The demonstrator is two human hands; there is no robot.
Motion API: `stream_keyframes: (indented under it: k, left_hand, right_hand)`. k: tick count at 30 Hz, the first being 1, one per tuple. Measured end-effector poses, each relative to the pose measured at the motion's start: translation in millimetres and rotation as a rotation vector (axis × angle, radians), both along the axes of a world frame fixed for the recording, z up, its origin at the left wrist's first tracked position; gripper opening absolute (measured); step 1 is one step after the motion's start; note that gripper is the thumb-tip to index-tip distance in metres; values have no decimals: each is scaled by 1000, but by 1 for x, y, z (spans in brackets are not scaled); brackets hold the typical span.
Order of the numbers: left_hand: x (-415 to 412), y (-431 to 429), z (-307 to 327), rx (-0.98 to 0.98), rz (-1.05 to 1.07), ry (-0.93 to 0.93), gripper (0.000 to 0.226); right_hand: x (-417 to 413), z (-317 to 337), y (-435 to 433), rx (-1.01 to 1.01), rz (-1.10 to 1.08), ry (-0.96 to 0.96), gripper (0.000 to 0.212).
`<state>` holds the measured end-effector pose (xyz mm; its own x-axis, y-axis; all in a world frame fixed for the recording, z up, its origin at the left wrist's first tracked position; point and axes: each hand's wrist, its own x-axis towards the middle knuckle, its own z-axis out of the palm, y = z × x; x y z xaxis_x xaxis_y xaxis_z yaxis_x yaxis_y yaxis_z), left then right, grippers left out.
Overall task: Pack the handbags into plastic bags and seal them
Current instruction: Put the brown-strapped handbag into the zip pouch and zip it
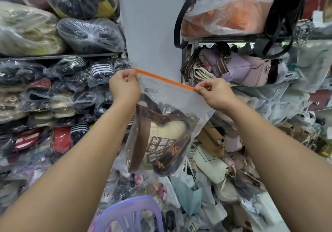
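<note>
metal shelf, wrapped bundles atop

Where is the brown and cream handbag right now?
The handbag hangs centre of the head view, inside the plastic bag that left hand and right hand pinch by its orange strip.

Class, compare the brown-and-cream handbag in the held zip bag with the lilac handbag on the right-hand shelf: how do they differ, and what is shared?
The brown-and-cream handbag hangs inside a clear zip bag pinched by the left hand and right hand; the lilac handbag lies unbagged. The first is patterned and two-toned; the lilac one is plain. Both have wide brownish straps.
</note>
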<state>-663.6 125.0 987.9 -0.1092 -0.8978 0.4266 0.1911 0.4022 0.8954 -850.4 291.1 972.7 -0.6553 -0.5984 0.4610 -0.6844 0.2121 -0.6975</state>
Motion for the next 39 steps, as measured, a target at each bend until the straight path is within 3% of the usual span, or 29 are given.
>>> stream_keyframes:
  k: [8,16,20,23,26,28,32,36,37,39]
  left_hand:
    - [15,-7,1,74,86,71,17]
    - [5,3,-7,-72,-9,-42,11]
    - [-5,22,-7,-253,-173,-168,10]
    - [-13,32,-10,-328,-275,-192,10]
    - [-17,36,-11,-331,-351,-176,11]
    - [-18,34,-15,-300,-370,-159,11]
    - [-3,24,-26,-263,-442,-129,8]
    - [22,4,-65,-183,-741,-393,84]
    - [26,3,-80,-157,-816,-472,97]
    - [22,2,-107,-152,-891,-557,98]
  right_hand:
    - [-6,-11,24,-49,-70,-31,12]
    - [-7,-27,24,154,-190,-12,13]
    - [20,-35,23,179,12,29,88]
    - [44,-31,13,172,273,-71,109]
    - [55,-33,1,204,434,-170,70]
    - [61,-37,-5,230,430,-220,45]
    - [61,-40,-9,227,360,-220,15]
    - [58,-37,-1,250,235,-143,8]
    - [59,-33,0,254,222,-138,5]
    - [60,-24,0,294,190,-96,4]
